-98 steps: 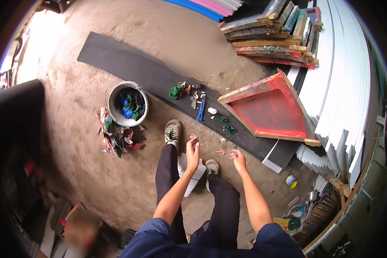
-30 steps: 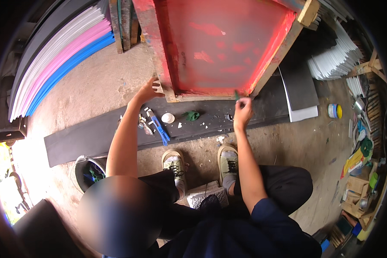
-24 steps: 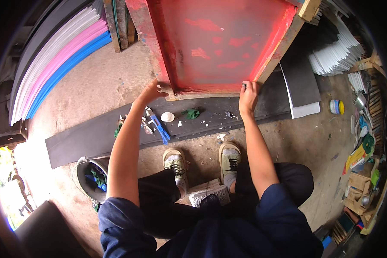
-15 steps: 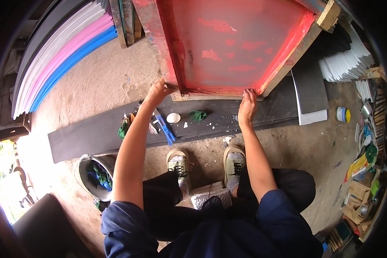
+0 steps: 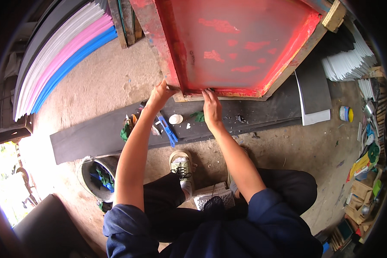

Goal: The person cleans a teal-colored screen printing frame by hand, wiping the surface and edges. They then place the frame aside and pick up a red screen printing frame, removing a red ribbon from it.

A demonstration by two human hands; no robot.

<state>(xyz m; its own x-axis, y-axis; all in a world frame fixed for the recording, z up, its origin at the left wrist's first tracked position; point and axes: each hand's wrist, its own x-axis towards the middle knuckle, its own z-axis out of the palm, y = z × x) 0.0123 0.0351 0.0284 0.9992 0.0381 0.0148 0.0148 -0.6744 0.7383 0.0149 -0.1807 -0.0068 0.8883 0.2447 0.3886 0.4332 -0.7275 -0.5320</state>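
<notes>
A wooden screen-printing frame (image 5: 281,64) stretched with red-smeared mesh (image 5: 228,47) lies at the top, tilted, its near edge towards me. At that edge's left corner, my left hand (image 5: 160,95) is closed on the wood. My right hand (image 5: 212,109) is closed at the middle of the near edge, fingertips over the inside of the bar. A small dark bit shows at those fingertips; what it is I cannot make out. Below lie a blue-handled cutter (image 5: 167,130), a round white piece (image 5: 175,119) and a green cloth scrap (image 5: 198,116).
Dark sheets (image 5: 90,139) lie on the concrete floor under the frame. A bucket of rags (image 5: 85,173) stands at my left, and stacked coloured foam sheets (image 5: 69,56) rise at the far left. To the right are a small yellow-and-blue tub (image 5: 346,114) and cluttered wooden boxes (image 5: 357,195).
My right hand has slid left along the frame's near edge, from the right corner to the middle. My left hand keeps its hold on the left corner.
</notes>
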